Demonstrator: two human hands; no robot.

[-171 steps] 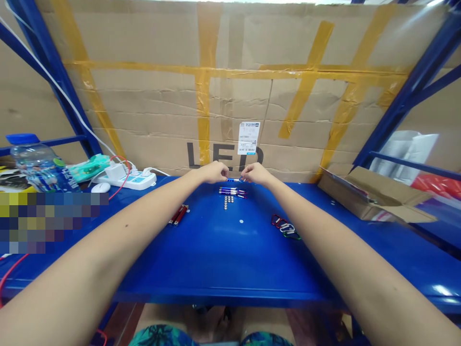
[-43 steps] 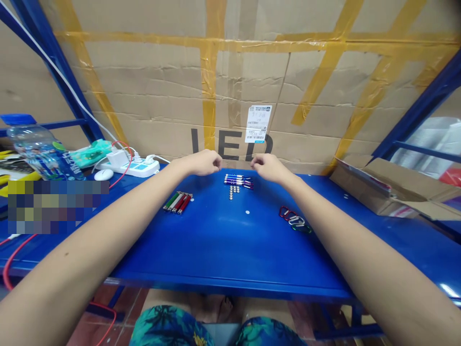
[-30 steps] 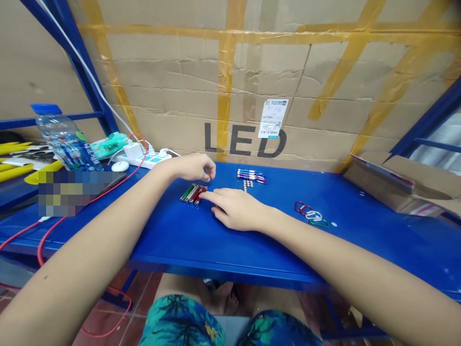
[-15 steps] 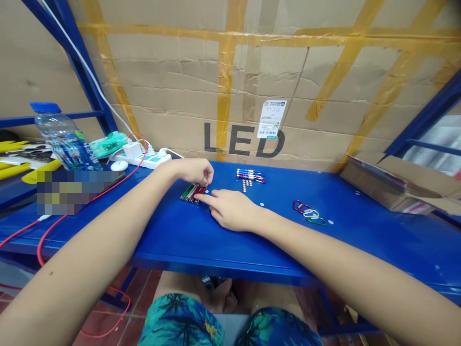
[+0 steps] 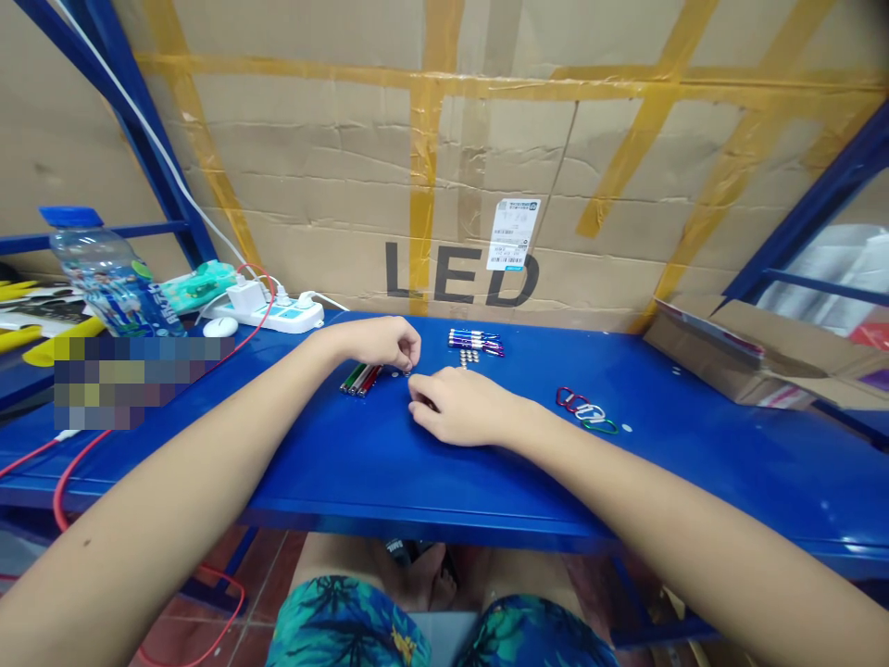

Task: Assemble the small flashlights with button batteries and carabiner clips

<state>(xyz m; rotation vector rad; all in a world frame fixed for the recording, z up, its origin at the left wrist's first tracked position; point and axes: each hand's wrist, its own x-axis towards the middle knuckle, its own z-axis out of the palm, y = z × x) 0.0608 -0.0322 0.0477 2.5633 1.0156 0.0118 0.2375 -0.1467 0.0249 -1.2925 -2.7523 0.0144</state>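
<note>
My left hand (image 5: 389, 343) reaches over the table with thumb and fingertips pinched together, above a tiny round piece (image 5: 408, 373) on the surface. Whatever it pinches, if anything, is too small to make out. My right hand (image 5: 458, 406) rests close beside it, fingers curled inward; they hide what may be inside. Slim green, silver and red metal tubes (image 5: 359, 380) lie side by side below my left wrist. Beyond my right hand are blue and purple metal tubes (image 5: 475, 341), with several small silver button-shaped discs (image 5: 469, 358) in front of them.
Red, silver and green carabiners (image 5: 587, 411) lie to the right on the blue table (image 5: 347, 463). An open cardboard box (image 5: 736, 357) stands at the right end. At left are a water bottle (image 5: 115, 273), a power strip (image 5: 288, 313) and red cables. Cardboard forms the back.
Both hands have moved away from the green, silver and red tubes, rightward relative to them. My right index finger, earlier stretched onto a red tube, is now curled in. The view has shifted slightly.
</note>
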